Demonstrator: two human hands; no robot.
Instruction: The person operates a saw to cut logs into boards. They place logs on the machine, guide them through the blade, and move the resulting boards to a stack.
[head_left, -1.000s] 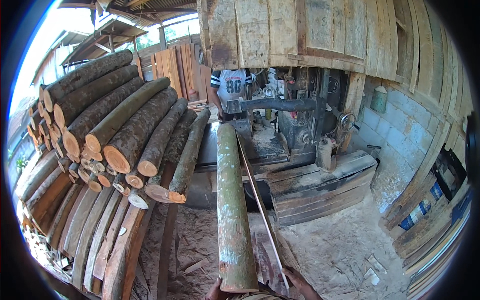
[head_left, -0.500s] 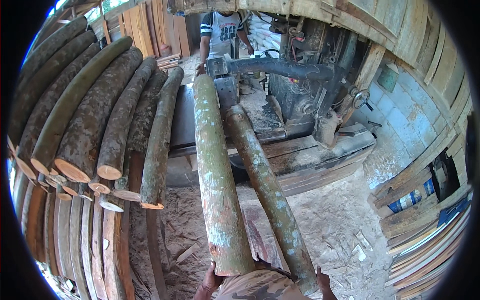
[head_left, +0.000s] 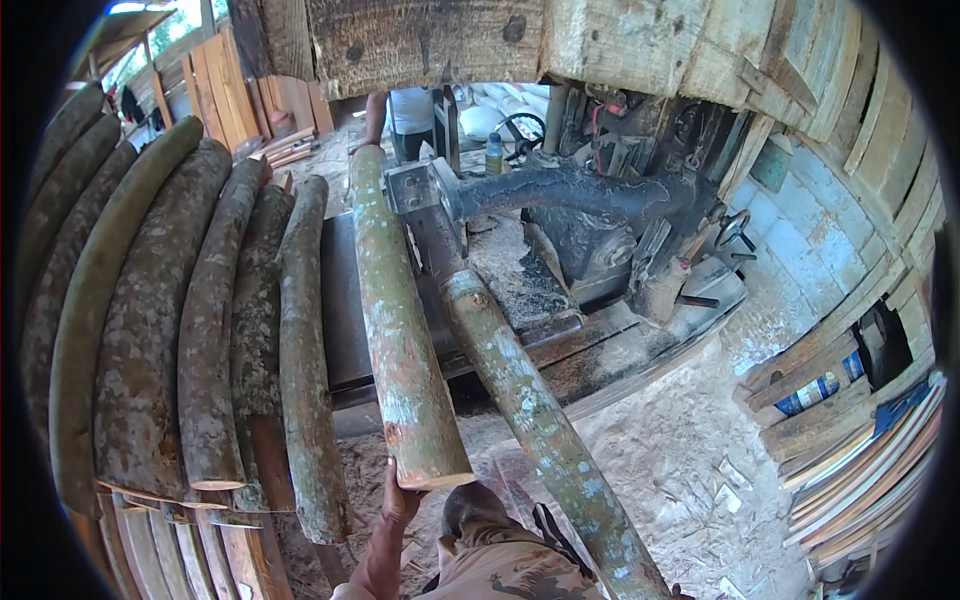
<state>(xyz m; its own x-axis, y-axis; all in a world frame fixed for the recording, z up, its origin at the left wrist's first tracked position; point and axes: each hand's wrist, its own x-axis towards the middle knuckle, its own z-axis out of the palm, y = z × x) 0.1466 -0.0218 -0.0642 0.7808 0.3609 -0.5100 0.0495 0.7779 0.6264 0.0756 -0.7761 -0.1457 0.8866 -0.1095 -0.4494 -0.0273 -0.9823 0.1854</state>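
Note:
A long, lichen-spotted log [head_left: 400, 320] slants away from me over the dark metal machine table [head_left: 345, 300]. My left hand [head_left: 402, 500] grips its near end from the left and below, with the thumb up along the bark. Just right of it lies a second log [head_left: 550, 430], apart at the near end, its lower end reaching the bottom edge. Only a sliver of my right hand [head_left: 682, 592] shows beside that end; its fingers are hidden. At the far end of the first log, another person's arm [head_left: 375, 120] reaches down to it.
Several stacked logs [head_left: 150, 330] fill the left side. A black machine [head_left: 590, 200] with a thick curved arm and a handwheel [head_left: 733, 230] stands ahead right. A wooden beam [head_left: 430, 40] crosses overhead. Thin boards [head_left: 870, 480] are piled at right. Sawdust and scraps cover the floor [head_left: 680, 450].
The first log has moved forward and left onto the machine table, my left hand moving with it. My right hand has dropped to the bottom edge. The view has shifted, showing more overhead beam.

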